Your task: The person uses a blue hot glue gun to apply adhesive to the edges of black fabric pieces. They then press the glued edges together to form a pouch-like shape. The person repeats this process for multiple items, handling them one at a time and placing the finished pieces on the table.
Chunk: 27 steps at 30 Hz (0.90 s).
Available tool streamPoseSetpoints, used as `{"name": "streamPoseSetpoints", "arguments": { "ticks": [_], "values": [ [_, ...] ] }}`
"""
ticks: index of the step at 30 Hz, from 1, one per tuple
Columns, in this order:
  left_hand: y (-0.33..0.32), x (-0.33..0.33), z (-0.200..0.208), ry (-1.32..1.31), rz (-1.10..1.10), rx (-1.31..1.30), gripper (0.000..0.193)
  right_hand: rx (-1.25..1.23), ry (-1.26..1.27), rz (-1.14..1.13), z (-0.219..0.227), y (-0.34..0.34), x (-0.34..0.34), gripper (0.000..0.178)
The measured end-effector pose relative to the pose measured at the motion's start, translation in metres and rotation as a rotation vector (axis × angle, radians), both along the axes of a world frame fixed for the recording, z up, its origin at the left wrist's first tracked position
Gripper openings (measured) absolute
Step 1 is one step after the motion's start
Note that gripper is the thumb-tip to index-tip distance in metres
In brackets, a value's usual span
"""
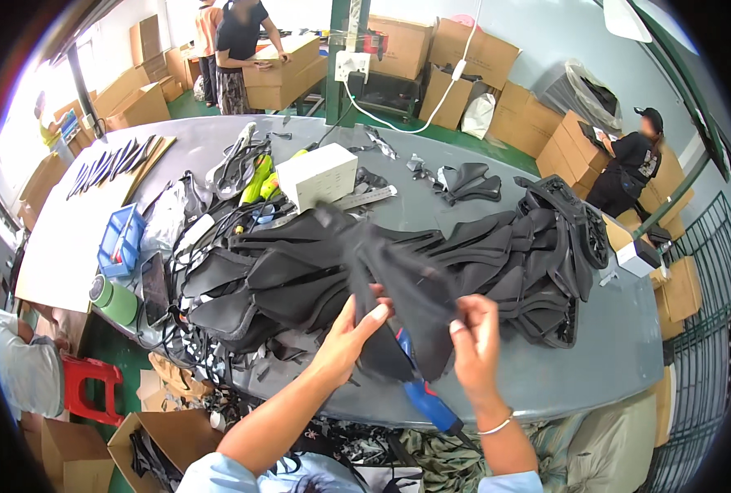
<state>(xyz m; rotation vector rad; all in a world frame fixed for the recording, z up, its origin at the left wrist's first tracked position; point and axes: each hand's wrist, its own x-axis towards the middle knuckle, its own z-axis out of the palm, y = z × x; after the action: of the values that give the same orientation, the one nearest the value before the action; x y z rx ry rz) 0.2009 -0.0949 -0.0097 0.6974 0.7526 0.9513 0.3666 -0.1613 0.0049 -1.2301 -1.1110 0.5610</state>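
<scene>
A black, curved padded piece (411, 283), smeared by motion, is held up between my hands above the table. My left hand (351, 333) grips its left edge, thumb on top. On its right edge, my right hand (474, 341) pinches with thumb and fingers. Below and partly behind the piece is a blue-handled corded tool (427, 403) at the near table edge; its front end is hidden. A heap of similar black pads (291, 283) lies left of and beyond my hands, and a stacked bundle of them (546, 263) sits to the right.
The grey table (620, 353) curves around in front of me. On it are a white box (316, 177), a blue basket (121, 240), a green bottle (115, 300), tangled cables and scraps. A red stool (90, 388) and cartons stand lower left; other people work around the room.
</scene>
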Motion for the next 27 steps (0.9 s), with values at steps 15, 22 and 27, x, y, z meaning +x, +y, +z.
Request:
{"name": "streamPoseSetpoints", "arguments": {
  "ticks": [15,22,27],
  "values": [
    [0.086,-0.119,0.003,0.374,0.410,0.242,0.043,-0.099,-0.802,-0.206,-0.038,0.052,0.033,0.027],
    [0.051,-0.084,0.003,0.740,0.666,0.829,0.035,-0.389,-1.412,0.141,-0.038,0.015,0.079,0.045],
    [0.001,0.007,-0.019,0.641,-0.258,1.145,0.013,-0.341,-1.629,0.023,-0.042,0.024,0.079,0.038]
  ]
}}
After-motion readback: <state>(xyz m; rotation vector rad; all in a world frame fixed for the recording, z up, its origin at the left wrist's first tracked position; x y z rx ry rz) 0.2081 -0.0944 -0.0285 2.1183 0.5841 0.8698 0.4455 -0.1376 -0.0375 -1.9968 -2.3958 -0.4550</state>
